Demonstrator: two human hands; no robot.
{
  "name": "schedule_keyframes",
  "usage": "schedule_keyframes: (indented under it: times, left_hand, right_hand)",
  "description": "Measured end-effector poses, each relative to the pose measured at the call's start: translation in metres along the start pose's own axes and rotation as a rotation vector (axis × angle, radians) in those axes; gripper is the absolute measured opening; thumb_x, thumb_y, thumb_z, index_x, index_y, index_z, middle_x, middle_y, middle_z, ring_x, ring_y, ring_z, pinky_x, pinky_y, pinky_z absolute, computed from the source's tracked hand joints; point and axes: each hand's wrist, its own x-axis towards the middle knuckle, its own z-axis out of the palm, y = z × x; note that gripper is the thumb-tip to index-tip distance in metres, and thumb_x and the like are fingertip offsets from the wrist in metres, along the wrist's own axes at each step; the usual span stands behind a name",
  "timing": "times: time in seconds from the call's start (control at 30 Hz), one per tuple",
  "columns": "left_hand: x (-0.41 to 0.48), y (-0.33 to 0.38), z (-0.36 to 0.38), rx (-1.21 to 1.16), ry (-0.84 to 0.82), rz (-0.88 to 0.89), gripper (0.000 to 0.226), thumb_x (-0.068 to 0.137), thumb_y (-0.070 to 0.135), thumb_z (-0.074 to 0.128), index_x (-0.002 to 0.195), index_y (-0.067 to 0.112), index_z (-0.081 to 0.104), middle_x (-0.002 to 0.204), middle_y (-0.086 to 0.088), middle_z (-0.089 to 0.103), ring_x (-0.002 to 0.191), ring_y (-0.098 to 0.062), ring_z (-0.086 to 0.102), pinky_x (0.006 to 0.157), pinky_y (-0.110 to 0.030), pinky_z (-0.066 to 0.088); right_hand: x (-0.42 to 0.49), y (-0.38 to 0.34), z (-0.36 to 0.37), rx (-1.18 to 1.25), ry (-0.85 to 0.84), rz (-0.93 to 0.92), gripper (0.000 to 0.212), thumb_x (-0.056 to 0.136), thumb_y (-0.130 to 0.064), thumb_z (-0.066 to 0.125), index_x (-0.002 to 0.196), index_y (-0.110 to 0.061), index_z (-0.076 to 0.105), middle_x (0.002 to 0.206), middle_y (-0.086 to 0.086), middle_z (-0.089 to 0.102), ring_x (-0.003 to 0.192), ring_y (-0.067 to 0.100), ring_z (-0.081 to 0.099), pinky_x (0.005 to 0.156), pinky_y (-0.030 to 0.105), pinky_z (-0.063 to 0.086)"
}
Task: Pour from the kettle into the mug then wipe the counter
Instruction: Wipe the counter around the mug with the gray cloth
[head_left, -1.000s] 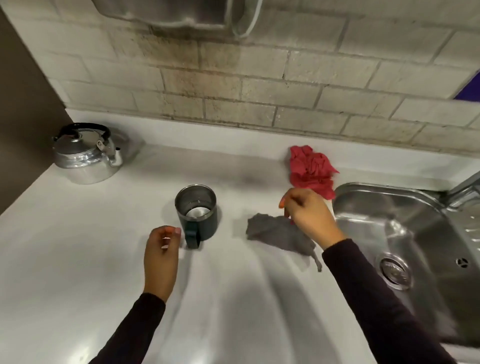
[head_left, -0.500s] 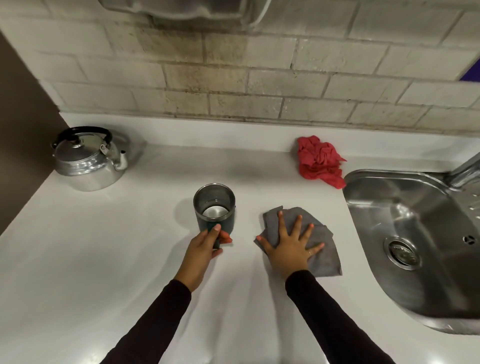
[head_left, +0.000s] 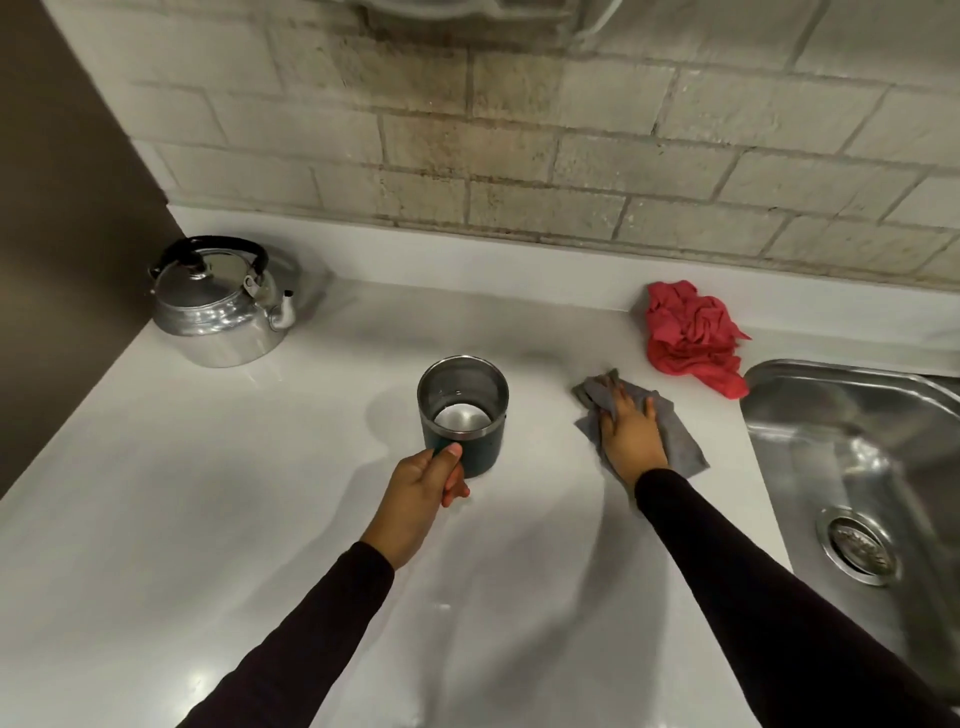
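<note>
Right, the left hand (head_left: 423, 486) is wrapped around the handle side of the mug (head_left: 464, 415), thumb up near the steel rim, fingers curled closed on it. The mug is a dark green cylinder with a brushed metal lining, standing upright on the tabletop (head_left: 260, 493), its shiny bottom showing through the open top.

Over on the other side, the right hand (head_left: 631, 431) lies flat and spread, palm down, pressing on the grey cloth (head_left: 675, 441). It grips nothing; it simply pins that soft, rumpled rag against the smooth white surface, with creased corners poking out beyond the fingertips and past the wrist.

Just beyond the right hand, against the low white upstand, sits a red cloth (head_left: 691, 332), scrunched into a loose heap, apart from the grey one. Immediately right of the right hand, the stainless sink (head_left: 831, 415) curves down with its round drain in the bowl.

Well off to the far left of the left hand stands the kettle (head_left: 221, 306), squat, domed, polished metal with a black arched handle and a short spout pointing toward the mug, well apart from it. Behind everything runs a wall of rough, pale tiles (head_left: 519, 156), stained darker in the middle. Both sleeves are dark and snug to the wrists.
</note>
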Motion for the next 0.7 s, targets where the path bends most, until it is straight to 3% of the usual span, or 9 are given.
schedule_keyframes:
  times: [0.13,0.23,0.3,0.4,0.53,0.63,0.7]
  left_hand:
    - [-0.004,0.008,-0.01,0.015,0.017,0.011,0.041,0.075,0.051,0.049,0.042,0.028,0.04,0.043,0.008,0.038,0.045,-0.004,0.048,0.085,-0.044,0.046]
    - [-0.007,0.012,-0.022,0.016,0.063,0.037,0.044,0.082,0.042,0.047,0.042,0.028,0.039,0.042,0.007,0.037,0.046,-0.004,0.048,0.081,-0.04,0.045]
    - [-0.008,0.015,-0.031,0.019,0.082,0.056,0.044,0.084,0.038,0.046,0.042,0.028,0.038,0.042,0.007,0.036,0.046,-0.005,0.047,0.078,-0.035,0.044]
    - [-0.01,0.018,-0.042,0.023,0.106,0.074,0.044,0.084,0.038,0.046,0.042,0.028,0.038,0.042,0.007,0.036,0.046,-0.006,0.044,0.075,-0.033,0.046]
    - [-0.012,0.019,-0.052,0.042,0.148,0.084,0.045,0.084,0.04,0.047,0.041,0.029,0.038,0.041,0.007,0.037,0.045,-0.003,0.045,0.076,-0.034,0.047]
    - [-0.014,0.018,-0.058,0.048,0.163,0.084,0.043,0.078,0.049,0.048,0.041,0.029,0.039,0.042,0.007,0.038,0.048,-0.004,0.05,0.079,-0.037,0.049]
    - [-0.015,0.018,-0.061,0.033,0.161,0.073,0.042,0.074,0.053,0.048,0.042,0.028,0.04,0.043,0.007,0.039,0.049,-0.005,0.052,0.085,-0.041,0.049]
  right_hand:
    - [0.032,-0.04,0.008,0.236,-0.064,0.137,0.05,0.098,-0.03,0.035,0.14,-0.004,0.034,0.15,0.022,0.03,0.139,0.037,0.023,0.116,0.043,0.016]
    - [0.029,-0.077,0.026,0.233,-0.152,-0.115,0.041,0.099,-0.019,0.036,0.139,-0.011,0.041,0.15,0.016,0.034,0.14,0.034,0.025,0.115,0.032,0.012]
    - [0.011,-0.092,0.039,0.141,-0.219,-0.332,0.042,0.098,-0.012,0.035,0.14,-0.016,0.04,0.152,0.009,0.034,0.141,0.027,0.026,0.118,0.033,0.008]
    - [-0.03,-0.096,0.053,-0.009,-0.26,-0.477,0.05,0.098,-0.023,0.031,0.147,-0.016,0.024,0.158,0.005,0.018,0.146,0.018,0.014,0.121,0.04,0.0]
    - [-0.094,-0.085,0.06,-0.256,-0.245,-0.507,0.067,0.095,-0.046,0.022,0.149,-0.018,-0.007,0.158,0.001,-0.009,0.146,0.018,-0.009,0.118,0.049,-0.01]
    - [-0.111,-0.067,0.054,-0.275,-0.23,-0.518,0.065,0.096,-0.046,0.02,0.143,-0.024,-0.019,0.154,-0.007,-0.018,0.143,0.015,-0.018,0.116,0.046,-0.015]
    - [-0.103,-0.051,0.045,-0.224,-0.214,-0.495,0.065,0.097,-0.04,0.027,0.143,-0.024,-0.016,0.154,-0.008,-0.014,0.144,0.013,-0.013,0.117,0.043,-0.013]
